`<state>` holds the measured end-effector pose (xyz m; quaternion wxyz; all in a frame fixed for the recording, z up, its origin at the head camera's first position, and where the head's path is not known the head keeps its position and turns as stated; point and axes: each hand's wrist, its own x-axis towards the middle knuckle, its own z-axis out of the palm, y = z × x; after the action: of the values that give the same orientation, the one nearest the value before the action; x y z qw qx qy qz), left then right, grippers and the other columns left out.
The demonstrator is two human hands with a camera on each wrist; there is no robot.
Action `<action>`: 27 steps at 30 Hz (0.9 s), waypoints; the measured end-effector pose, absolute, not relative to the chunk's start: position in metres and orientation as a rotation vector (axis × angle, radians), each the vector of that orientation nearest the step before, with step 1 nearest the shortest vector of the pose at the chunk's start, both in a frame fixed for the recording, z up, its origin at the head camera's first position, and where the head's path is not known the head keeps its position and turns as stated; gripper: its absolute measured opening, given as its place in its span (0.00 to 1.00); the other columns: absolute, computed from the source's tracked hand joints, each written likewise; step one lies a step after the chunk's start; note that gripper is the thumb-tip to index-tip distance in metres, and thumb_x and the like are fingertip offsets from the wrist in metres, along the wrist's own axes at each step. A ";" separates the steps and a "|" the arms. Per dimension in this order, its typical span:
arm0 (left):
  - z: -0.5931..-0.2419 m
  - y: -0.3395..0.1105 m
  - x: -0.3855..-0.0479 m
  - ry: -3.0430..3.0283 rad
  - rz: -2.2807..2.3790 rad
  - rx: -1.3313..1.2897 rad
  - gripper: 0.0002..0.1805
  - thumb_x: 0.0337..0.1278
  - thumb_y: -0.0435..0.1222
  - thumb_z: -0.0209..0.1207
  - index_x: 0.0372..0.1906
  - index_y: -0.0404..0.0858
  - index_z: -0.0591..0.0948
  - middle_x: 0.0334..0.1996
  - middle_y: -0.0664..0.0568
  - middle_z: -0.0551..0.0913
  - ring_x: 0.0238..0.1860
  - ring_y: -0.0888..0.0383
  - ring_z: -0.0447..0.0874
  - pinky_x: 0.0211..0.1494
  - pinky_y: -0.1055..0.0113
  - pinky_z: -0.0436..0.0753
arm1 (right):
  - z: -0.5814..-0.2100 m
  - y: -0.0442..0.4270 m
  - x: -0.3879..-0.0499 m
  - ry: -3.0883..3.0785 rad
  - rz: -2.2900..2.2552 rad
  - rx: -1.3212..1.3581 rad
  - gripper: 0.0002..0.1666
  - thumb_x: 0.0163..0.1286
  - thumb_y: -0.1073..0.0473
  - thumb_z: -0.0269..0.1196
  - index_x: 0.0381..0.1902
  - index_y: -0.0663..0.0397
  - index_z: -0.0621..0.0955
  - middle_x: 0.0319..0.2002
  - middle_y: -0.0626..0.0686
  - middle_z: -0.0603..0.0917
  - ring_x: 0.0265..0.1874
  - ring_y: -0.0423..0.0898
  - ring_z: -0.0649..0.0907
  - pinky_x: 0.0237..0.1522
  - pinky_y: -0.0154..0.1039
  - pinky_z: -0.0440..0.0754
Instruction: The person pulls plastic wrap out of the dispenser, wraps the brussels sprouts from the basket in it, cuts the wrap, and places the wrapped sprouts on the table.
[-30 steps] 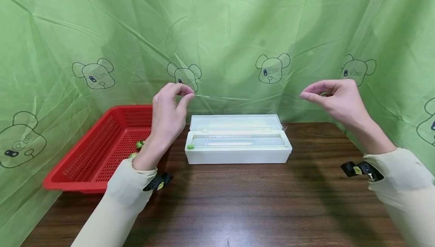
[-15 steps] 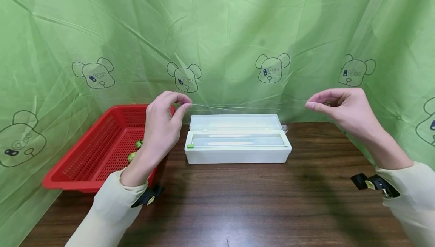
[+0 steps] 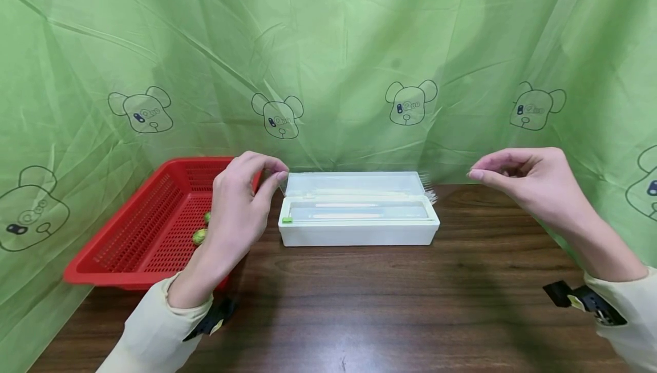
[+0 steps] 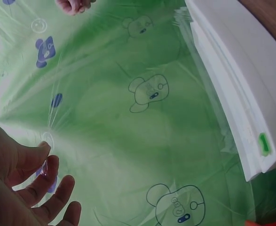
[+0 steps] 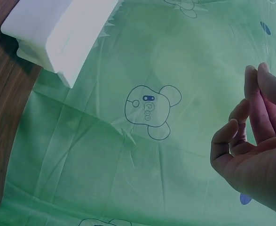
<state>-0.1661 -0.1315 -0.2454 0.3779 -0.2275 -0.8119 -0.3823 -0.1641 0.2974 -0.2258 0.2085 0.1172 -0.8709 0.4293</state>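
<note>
Clear cling film [image 4: 51, 106] stretches between my two hands, its far part hanging behind the white cling film dispenser [image 3: 359, 235]. In the head view my left hand [image 3: 238, 213] pinches one corner of it between thumb and index finger, left of the dispenser. My right hand [image 3: 541, 187] pinches the other corner at the right, well apart from the box. The dispenser stands on the table with its translucent lid [image 3: 354, 182] raised at the back and a green slider [image 3: 287, 220] at its left end. Most of the film is too transparent to trace.
A red perforated basket [image 3: 118, 236] stands on the left, partly behind my left forearm, with small green vegetables [image 3: 199, 236] inside. Green curtain [image 3: 333, 48] with bear-head drawings closes off the back and sides. Brown wooden table [image 3: 359, 304] extends in front of the dispenser.
Both hands have come down and moved slightly apart, still pinching the film. The film has lowered to about the top of the raised lid. Dispenser and basket have stayed in place.
</note>
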 end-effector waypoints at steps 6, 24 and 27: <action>-0.249 -0.135 -0.156 -2.089 -0.959 -0.614 0.04 0.64 0.26 0.69 0.38 0.38 0.88 0.35 0.53 0.86 0.38 0.59 0.78 0.44 0.62 0.73 | -0.231 0.298 -0.154 -2.433 1.188 0.348 0.07 0.67 0.61 0.77 0.40 0.59 0.91 0.31 0.50 0.90 0.23 0.41 0.81 0.24 0.33 0.76; -0.271 -0.147 -0.122 -2.128 -0.936 -0.751 0.10 0.59 0.25 0.72 0.40 0.41 0.89 0.39 0.60 0.87 0.42 0.64 0.81 0.45 0.74 0.76 | -0.256 0.308 -0.125 -2.567 1.155 0.417 0.06 0.66 0.66 0.75 0.40 0.53 0.91 0.33 0.51 0.91 0.30 0.43 0.87 0.32 0.31 0.81; -0.275 -0.149 -0.117 -2.130 -0.927 -0.788 0.12 0.56 0.23 0.73 0.40 0.42 0.89 0.39 0.61 0.87 0.44 0.64 0.82 0.48 0.74 0.78 | -0.264 0.310 -0.120 -2.577 1.189 0.465 0.07 0.65 0.69 0.75 0.40 0.54 0.91 0.33 0.50 0.90 0.30 0.43 0.87 0.32 0.31 0.81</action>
<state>-0.1170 -0.1488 -0.2752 0.3378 -0.3025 -0.8173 -0.3556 -0.1204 0.3103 -0.2642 0.1323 0.1604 -0.8881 0.4099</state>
